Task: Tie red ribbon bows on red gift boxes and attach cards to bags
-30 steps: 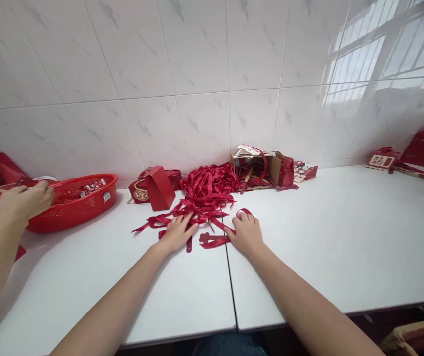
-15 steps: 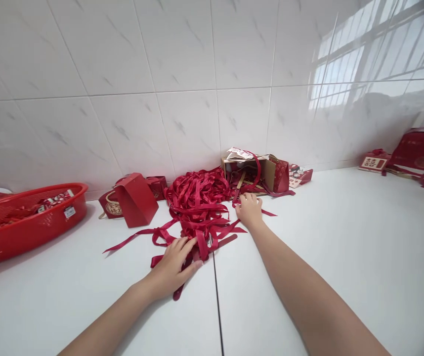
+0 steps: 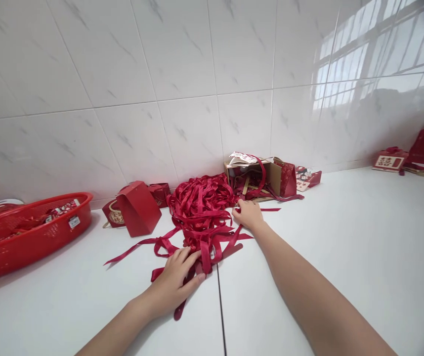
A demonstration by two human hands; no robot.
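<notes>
The red ribbons lie on the white table, heaped near the tiled wall, with loose lengths trailing toward you. Your left hand rests palm down at the front of these loose lengths, fingers extended — its grip is relaxed, not closed. Your right hand curls at the right edge of the heap, just in front of the open carton; whether its grip pinches a ribbon, you cannot tell from this view. A short ribbon tail shows beyond it.

As judged here, sorting is partial: most ribbons are gathered into one tangled heap, while the front lengths and two dark red strips, one rounded strip and another below your left hand, remain spread out.

Compared with the earliest frame, your right hand sits farther back, nearer the carton — and the co-worker's hand, visible there over the red basket, is absent from view.
</notes>
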